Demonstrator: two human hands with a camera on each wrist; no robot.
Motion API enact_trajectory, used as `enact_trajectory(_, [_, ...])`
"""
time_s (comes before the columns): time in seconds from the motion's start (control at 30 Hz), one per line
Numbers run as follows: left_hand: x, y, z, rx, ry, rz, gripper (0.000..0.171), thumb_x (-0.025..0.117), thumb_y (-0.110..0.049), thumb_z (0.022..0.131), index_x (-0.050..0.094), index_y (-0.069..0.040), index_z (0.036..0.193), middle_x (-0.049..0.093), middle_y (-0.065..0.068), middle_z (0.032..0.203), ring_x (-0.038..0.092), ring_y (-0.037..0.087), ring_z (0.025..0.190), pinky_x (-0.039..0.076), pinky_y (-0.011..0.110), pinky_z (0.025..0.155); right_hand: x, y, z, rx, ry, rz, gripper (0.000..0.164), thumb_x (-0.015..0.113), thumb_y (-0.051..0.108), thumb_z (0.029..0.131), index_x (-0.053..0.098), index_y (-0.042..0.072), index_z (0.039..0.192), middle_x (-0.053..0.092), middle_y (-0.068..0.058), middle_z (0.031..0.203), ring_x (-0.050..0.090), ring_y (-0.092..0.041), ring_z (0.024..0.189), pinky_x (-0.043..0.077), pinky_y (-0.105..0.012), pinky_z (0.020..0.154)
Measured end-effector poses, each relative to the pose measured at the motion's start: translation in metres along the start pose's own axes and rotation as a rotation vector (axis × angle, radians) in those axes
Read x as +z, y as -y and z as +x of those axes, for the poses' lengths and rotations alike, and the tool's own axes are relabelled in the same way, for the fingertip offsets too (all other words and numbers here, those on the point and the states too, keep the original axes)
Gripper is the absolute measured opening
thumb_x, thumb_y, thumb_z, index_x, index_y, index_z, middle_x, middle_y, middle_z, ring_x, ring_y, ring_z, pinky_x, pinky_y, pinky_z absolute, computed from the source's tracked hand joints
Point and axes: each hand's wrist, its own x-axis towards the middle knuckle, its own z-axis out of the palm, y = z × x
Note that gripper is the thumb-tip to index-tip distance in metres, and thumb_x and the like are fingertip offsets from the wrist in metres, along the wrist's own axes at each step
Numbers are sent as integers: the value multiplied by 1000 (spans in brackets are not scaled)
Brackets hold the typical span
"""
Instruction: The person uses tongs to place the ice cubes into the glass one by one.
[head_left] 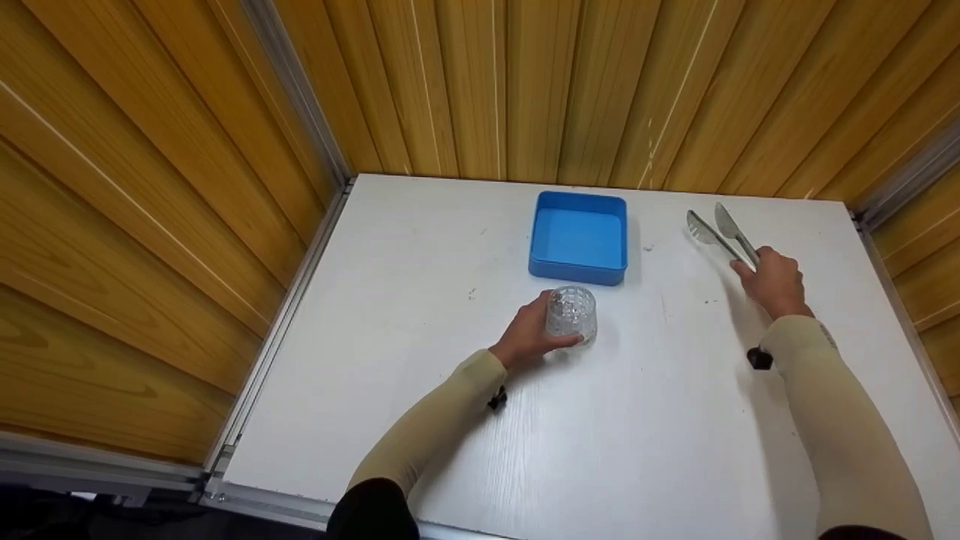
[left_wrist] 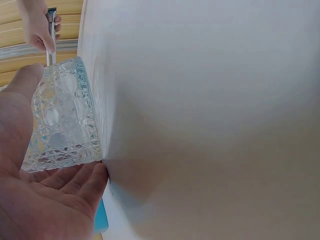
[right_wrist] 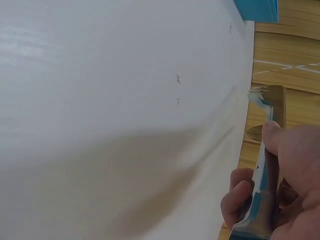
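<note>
A clear cut-glass tumbler (head_left: 574, 311) stands on the white table, just in front of the blue box. My left hand (head_left: 529, 330) grips it from the left, thumb on the near side and fingers round the far side. In the left wrist view the patterned glass (left_wrist: 65, 115) sits between the thumb and the fingers. Off to the right, my right hand (head_left: 774, 283) holds a pair of metal tongs (head_left: 724, 238) above the table. Their tips stand apart and point toward the back wall. The right wrist view shows fingers and thumb round the tongs (right_wrist: 262, 180).
An open square blue box (head_left: 577, 238) stands near the back of the white table (head_left: 420, 285), with nothing seen inside it. Wood-patterned panels (head_left: 480, 90) rise behind and at both sides. A metal rail (head_left: 285, 315) runs along the left edge.
</note>
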Motion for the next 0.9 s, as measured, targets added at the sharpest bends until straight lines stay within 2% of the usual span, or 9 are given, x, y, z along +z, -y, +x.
enact_trajectory(0.17, [1, 0, 0, -4, 0, -22, 93, 86, -50, 80, 41, -13, 152, 59, 1, 139, 57, 10, 122, 45, 27, 107, 6, -9, 3, 105, 15, 23, 59, 50, 38, 107, 46, -17, 125, 52, -30, 99, 50, -42, 86, 43, -54, 72])
enact_trajectory(0.33, [1, 0, 0, -7, 5, -30, 93, 86, -51, 80, 41, -14, 152, 59, -1, 139, 57, 9, 122, 45, 27, 107, 12, -18, 4, 182, 19, 43, 54, 47, 38, 107, 47, -15, 120, 53, -29, 99, 52, -40, 85, 45, -50, 69])
enact_trajectory(0.63, [1, 2, 0, 3, -8, -15, 93, 85, -53, 81, 40, -13, 152, 59, -1, 138, 57, 9, 121, 46, 27, 105, 17, -24, 0, 174, 32, 11, 53, 51, 37, 106, 52, -16, 109, 58, -32, 96, 57, -40, 81, 48, -51, 68])
enact_trajectory(0.9, [1, 3, -1, 6, -11, -19, 93, 86, -52, 80, 41, -13, 152, 60, -1, 137, 57, 9, 120, 46, 27, 105, 24, -29, -3, 166, 53, -9, 54, 49, 38, 106, 50, -16, 110, 56, -32, 96, 57, -42, 81, 48, -54, 68])
